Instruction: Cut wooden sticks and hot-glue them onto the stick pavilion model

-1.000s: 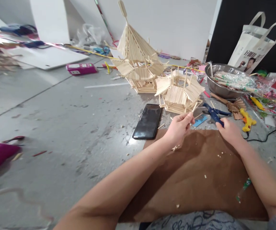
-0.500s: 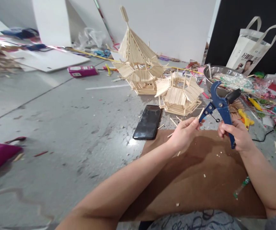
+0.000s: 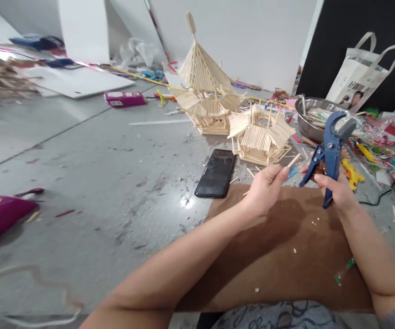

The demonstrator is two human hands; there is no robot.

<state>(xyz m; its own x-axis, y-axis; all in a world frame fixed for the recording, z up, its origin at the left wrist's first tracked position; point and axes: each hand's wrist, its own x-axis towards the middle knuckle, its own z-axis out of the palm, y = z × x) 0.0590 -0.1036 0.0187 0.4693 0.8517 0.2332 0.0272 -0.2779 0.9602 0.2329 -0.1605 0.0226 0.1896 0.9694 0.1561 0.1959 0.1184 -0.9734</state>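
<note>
Between the thumb and fingers of my left hand (image 3: 269, 186) is a short wooden stick (image 3: 294, 160), its free end pointing up and right. My right hand (image 3: 339, 188) is wrapped round the handles of a blue pipe cutter (image 3: 333, 153) with a curved hook jaw at the top. The cutter stands apart from the stick, a little to its right. Beyond my hands is a small stick pavilion (image 3: 261, 137) with an open roof. Behind it rises a taller stick pavilion (image 3: 206, 91) with a pointed roof. A black phone (image 3: 216, 173) lies left of my left hand.
Brown board (image 3: 273, 260) with tiny stick offcuts lies under my arms. A steel bowl (image 3: 300, 121) of wrapped sticks, a yellow glue gun (image 3: 352, 175) and a paper bag (image 3: 353, 82) stand at the right. Magenta boxy devices (image 3: 125, 99) lie on the floor at left.
My right hand has drawn the cutter to the right, away from the left hand. Its lower handle, formerly by the left fingers, is now close to the right hand. The view has shifted slightly.
</note>
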